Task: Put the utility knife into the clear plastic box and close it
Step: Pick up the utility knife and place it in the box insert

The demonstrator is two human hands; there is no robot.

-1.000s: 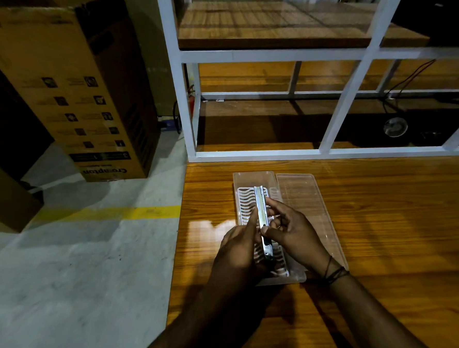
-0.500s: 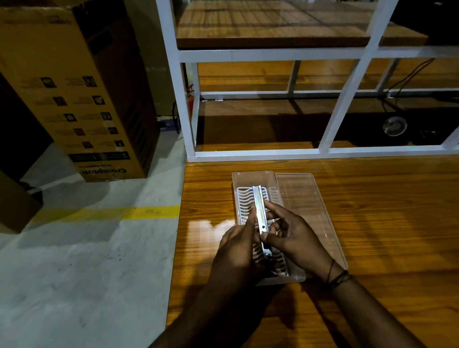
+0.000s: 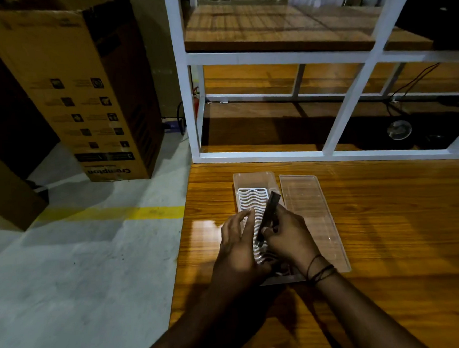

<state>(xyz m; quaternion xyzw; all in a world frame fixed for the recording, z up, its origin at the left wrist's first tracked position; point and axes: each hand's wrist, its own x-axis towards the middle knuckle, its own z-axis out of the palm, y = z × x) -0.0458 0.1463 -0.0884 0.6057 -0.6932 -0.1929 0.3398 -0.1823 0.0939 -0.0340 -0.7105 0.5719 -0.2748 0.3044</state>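
Observation:
The clear plastic box [image 3: 253, 178] lies open on the wooden table, with a white wavy grid liner [image 3: 252, 199] inside. Its clear lid [image 3: 310, 212] lies flat on the table just to the right. My right hand [image 3: 287, 235] grips the utility knife [image 3: 268, 214], which looks dark and tilts up to the right over the box. My left hand [image 3: 239, 243] hovers beside it over the box's left side, fingers spread and off the knife. The near end of the box is hidden behind both hands.
A white metal frame [image 3: 347, 104] with wooden shelves stands along the table's far edge. The table's left edge [image 3: 183, 230] drops to a grey floor with a yellow line. A tall cardboard carton [image 3: 84, 96] stands on the floor at the left.
My left hand has let go of the knife and opened. The right hand has turned the knife, so its bright face is now dark, and tilted it to the right.

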